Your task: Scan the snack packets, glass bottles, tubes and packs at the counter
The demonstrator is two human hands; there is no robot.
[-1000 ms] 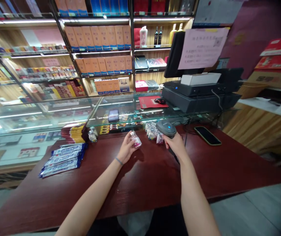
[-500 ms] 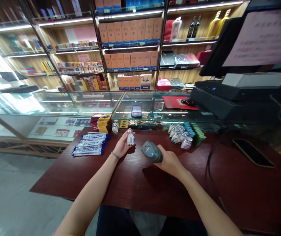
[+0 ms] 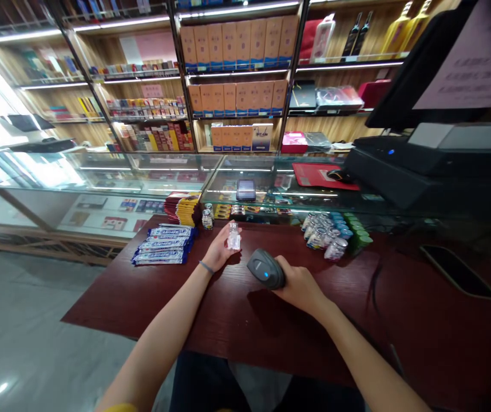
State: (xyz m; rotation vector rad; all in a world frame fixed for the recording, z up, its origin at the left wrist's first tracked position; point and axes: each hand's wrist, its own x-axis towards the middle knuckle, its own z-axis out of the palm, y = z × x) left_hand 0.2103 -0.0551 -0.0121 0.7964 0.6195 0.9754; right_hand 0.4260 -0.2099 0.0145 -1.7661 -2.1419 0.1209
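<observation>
My left hand [image 3: 220, 250] is closed around a small clear bottle [image 3: 234, 237] with a pale label, held just above the dark red table [image 3: 245, 320]. In my right hand [image 3: 299, 286] is a dark grey barcode scanner [image 3: 265, 269] with a blue light, its head turned toward the bottle and apart from it. Two similar small bottles [image 3: 207, 218] stand behind my left hand. Left of it lie several blue and white wrapped sticks [image 3: 163, 246]. Beyond my right hand several small bottles with white labels [image 3: 325, 234] are grouped beside green-topped containers [image 3: 358, 234].
Yellow and red packets [image 3: 183, 207] are stacked by the glass display counter [image 3: 177, 171]. A phone [image 3: 460, 272] lies on the right with a black cable [image 3: 374, 286] nearby. A dark register unit [image 3: 400, 171] and a red mouse mat [image 3: 309, 174] rest on the glass.
The whole view has shifted slightly, so things appear a little farther right. A bright glow now shows on the bottle's label. Both hands keep their holds.
</observation>
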